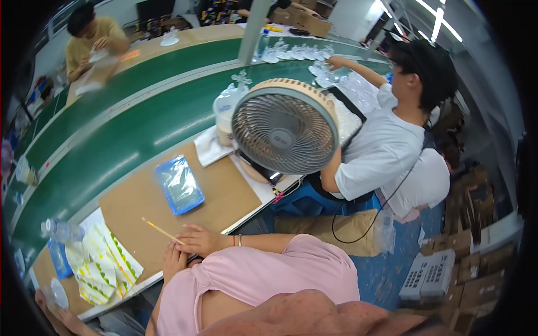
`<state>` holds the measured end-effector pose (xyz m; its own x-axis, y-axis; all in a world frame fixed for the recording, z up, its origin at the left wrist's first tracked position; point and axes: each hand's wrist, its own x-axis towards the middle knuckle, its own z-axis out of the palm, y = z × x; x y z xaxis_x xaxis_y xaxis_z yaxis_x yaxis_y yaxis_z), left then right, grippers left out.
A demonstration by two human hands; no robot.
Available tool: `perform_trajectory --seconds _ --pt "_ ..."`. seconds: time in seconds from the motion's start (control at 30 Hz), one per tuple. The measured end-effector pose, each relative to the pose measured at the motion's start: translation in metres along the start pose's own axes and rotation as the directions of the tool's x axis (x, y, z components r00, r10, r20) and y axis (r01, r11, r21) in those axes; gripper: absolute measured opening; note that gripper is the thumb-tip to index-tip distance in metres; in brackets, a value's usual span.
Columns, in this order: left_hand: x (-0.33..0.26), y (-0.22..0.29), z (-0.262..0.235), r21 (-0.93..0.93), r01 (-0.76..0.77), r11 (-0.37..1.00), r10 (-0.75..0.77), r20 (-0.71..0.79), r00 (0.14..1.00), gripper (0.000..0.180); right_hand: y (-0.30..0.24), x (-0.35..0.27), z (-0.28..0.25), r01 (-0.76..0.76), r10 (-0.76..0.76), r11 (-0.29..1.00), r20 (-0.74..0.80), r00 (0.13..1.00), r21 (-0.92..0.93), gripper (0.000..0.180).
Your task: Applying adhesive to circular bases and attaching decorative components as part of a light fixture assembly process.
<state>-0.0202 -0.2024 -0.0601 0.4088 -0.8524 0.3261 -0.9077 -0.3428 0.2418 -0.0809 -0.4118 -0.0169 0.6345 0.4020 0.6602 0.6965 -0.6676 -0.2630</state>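
My right hand (203,242) lies at the near edge of the brown work surface, its fingers closed about the end of a thin wooden stick (157,227). The stick points away to the left, and its far end looks darker. Close beside it, partly under the right fingers, is my left hand (174,260), with its fingers pressed together. Whatever the left hand may hold is hidden. Beyond both hands a blue-edged packet with a clear shiny film (180,185) lies flat on the brown board (228,187), touched by neither hand.
A grey fan (284,129) stands at the right, before a white container (223,115). Behind runs a green conveyor (134,126). Crumpled patterned wrappers (106,263) and a clear bottle (59,229) lie left. A co-worker in white (386,140) sits right; another person's hand (61,316) shows lower left.
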Motion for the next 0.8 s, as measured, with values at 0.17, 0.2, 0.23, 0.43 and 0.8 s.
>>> perform_trajectory --seconds 0.17,0.2,0.23,0.43,0.8 --pt "0.000 -0.009 -0.002 -0.059 -0.091 0.994 0.092 0.009 0.996 0.046 0.001 -0.004 0.012 0.017 -0.021 0.999 -0.085 0.996 -0.045 0.037" --pt "0.002 -0.011 0.000 -0.048 -0.115 0.992 0.115 0.000 0.993 0.046 0.002 -0.005 0.013 0.021 -0.028 0.997 -0.097 0.995 -0.069 0.037" --pt "-0.002 -0.015 0.001 -0.097 -0.134 0.986 0.137 0.026 0.990 0.041 0.002 -0.006 0.015 0.008 -0.014 0.998 -0.111 0.994 -0.055 0.036" --pt "0.002 -0.001 -0.009 -0.054 -0.143 0.988 0.135 -0.135 0.982 0.036 0.001 -0.006 0.015 0.022 -0.022 1.000 -0.131 0.991 -0.008 0.032" --pt "0.007 -0.010 -0.013 -0.203 -0.053 0.978 0.067 0.065 0.996 0.033 0.007 -0.011 0.021 0.003 -0.005 1.000 -0.110 0.994 -0.016 0.027"
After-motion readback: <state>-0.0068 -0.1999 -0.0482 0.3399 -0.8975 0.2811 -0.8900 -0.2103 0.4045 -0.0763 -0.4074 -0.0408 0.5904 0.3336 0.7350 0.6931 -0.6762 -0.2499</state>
